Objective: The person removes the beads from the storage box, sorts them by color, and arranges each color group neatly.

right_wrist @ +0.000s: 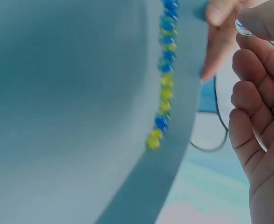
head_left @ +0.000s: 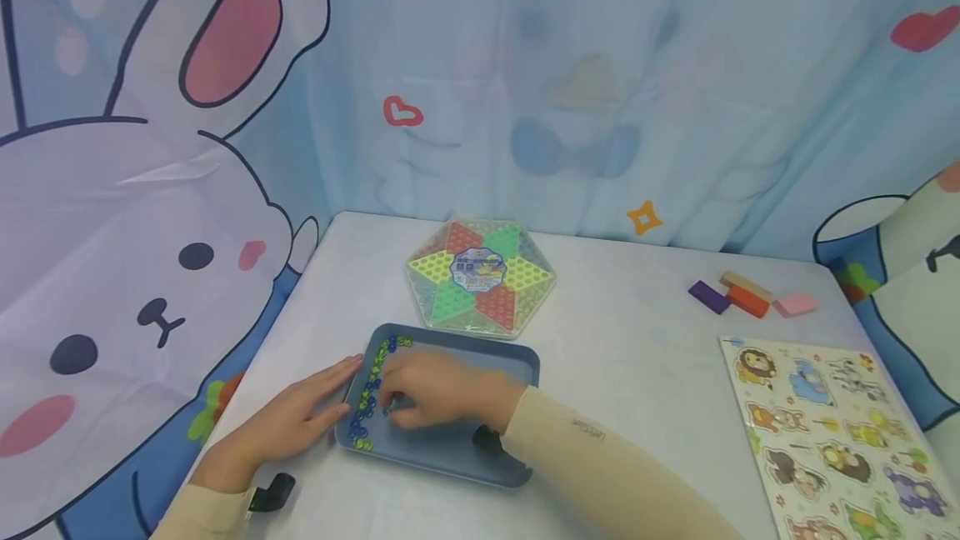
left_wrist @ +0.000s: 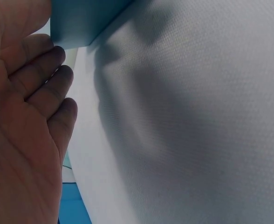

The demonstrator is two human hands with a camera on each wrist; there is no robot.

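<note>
A blue-grey tray (head_left: 450, 450) lies on the table with a line of blue and yellow-green marbles (right_wrist: 166, 94) along its left side. My right hand (head_left: 435, 388) is over the tray, just right of that line. Its thumb and forefinger pinch a clear glass marble (right_wrist: 243, 29), seen in the right wrist view. My left hand (head_left: 292, 417) lies beside the tray's left edge, fingertips right at the rim, fingers extended. In the left wrist view, its palm (left_wrist: 25, 135) shows nothing held, below a corner of the tray's outer wall (left_wrist: 83, 23).
Behind the tray lies a hexagonal Chinese checkers board (head_left: 480, 307) with a coloured star. Several coloured blocks (head_left: 747, 301) sit at the back right. An animal puzzle board (head_left: 817, 415) lies at the right edge. A printed curtain (head_left: 480, 48) hangs behind the table.
</note>
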